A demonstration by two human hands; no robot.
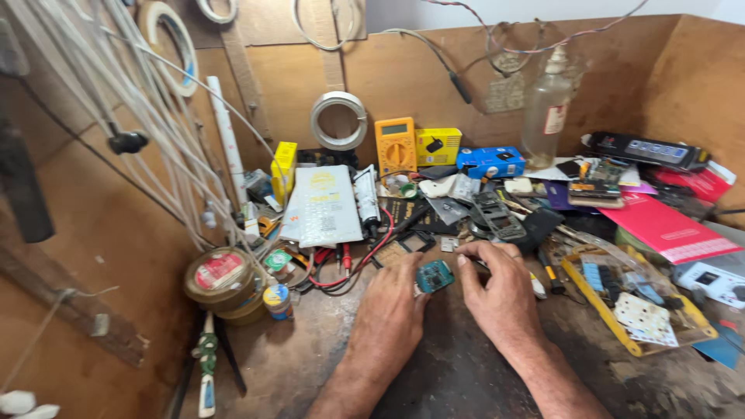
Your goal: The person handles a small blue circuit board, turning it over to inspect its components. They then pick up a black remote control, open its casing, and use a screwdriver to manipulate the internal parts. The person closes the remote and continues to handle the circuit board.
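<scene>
A small teal circuit board (434, 275) sits between my two hands over a dark, worn bench top (458, 365). My left hand (390, 310) holds the board's left side with its fingertips. My right hand (497, 289) rests just right of the board, fingers curled around a thin tool whose white tip (538, 287) pokes out to the right. Red and black test leads (345, 268) lie just left of the board.
An orange multimeter (395, 146) leans on the back wall beside a yellow box (438, 146) and a blue box (490, 161). Round tins (221, 275) stand at left, a yellow-edged parts tray (632, 299) at right, a clear bottle (545, 109) behind, white cables (124, 101) hanging left.
</scene>
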